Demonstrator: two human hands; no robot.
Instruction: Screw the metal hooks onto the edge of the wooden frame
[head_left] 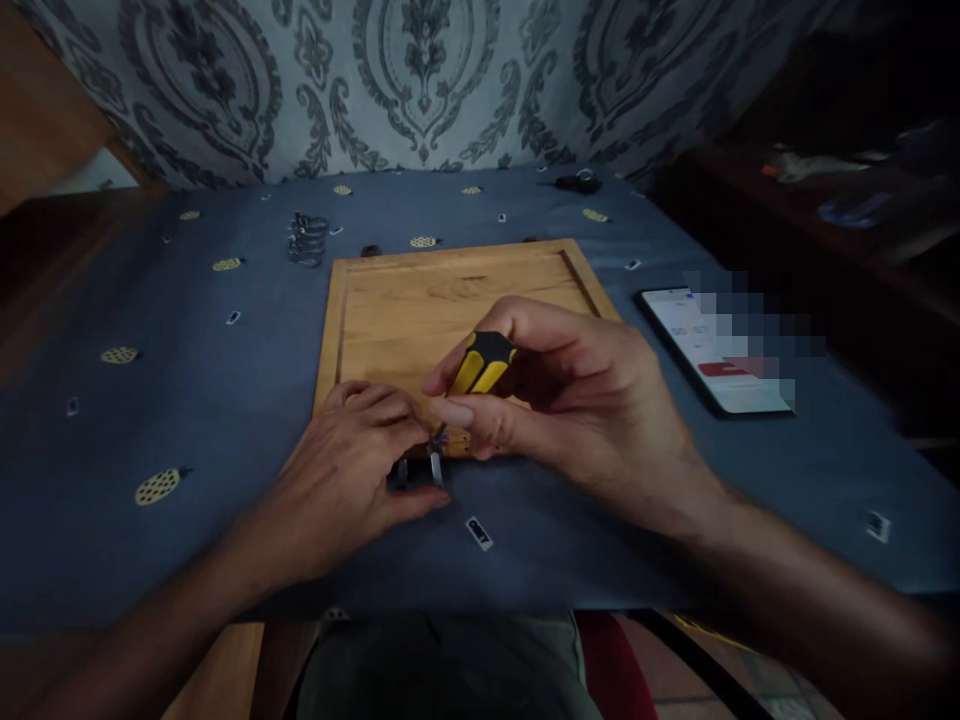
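Observation:
My right hand (577, 400) grips a screwdriver (482, 364) by its short black and yellow handle, shaft pointing down. Its tip meets, or nearly meets, the screw of a small metal hose clamp (436, 458); I cannot tell whether they touch. Over the near left corner of a wooden board (420, 300) lies my left hand (360, 450), its fingers on the wood and its thumb below. The clamp sits between that thumb and forefinger at the board's near edge. Part of the clamp is hidden by the fingers.
Several metal clamps (306, 240) lie together at the back left. A phone (720, 350) rests right of the board. A dark object with a ring (577, 182) is at the far edge. A blue patterned cloth (187, 400) covers the table, with a patterned curtain (420, 80) behind.

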